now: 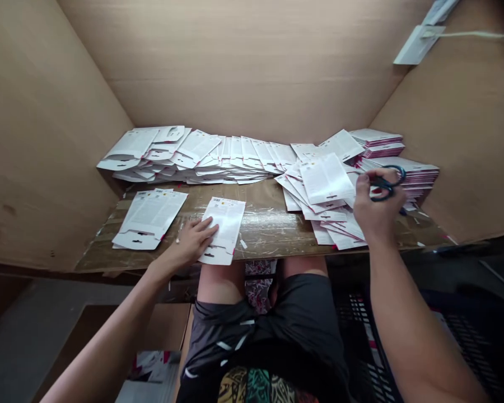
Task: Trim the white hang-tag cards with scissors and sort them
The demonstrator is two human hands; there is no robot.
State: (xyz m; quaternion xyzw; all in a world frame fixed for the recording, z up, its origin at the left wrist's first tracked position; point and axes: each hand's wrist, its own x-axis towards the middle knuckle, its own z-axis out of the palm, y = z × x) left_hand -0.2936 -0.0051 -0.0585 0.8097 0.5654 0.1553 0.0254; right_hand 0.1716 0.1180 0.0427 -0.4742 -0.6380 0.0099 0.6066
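Observation:
My left hand [196, 239] lies with its fingers spread on a white printed cardboard packet [227, 224] near the table's front edge. That packet has a hang slot at its near end. My right hand [376, 210] is raised at the right, closed around a pair of scissors [386, 183] with dark teal handles; the blades are mostly hidden by the hand. Just left of it is a loose, fanned pile of similar packets [326, 179]. A small stack of packets [151, 218] rests on the table left of my left hand.
Rows of overlapping packets [235, 157] line the back. Neat stacks with pink edges [415, 173] stand at the right. Cardboard walls [252, 67] enclose the brown taped table [269, 224]. Below are an open carton [163, 324] at left and a dark plastic basket [361, 319] at right.

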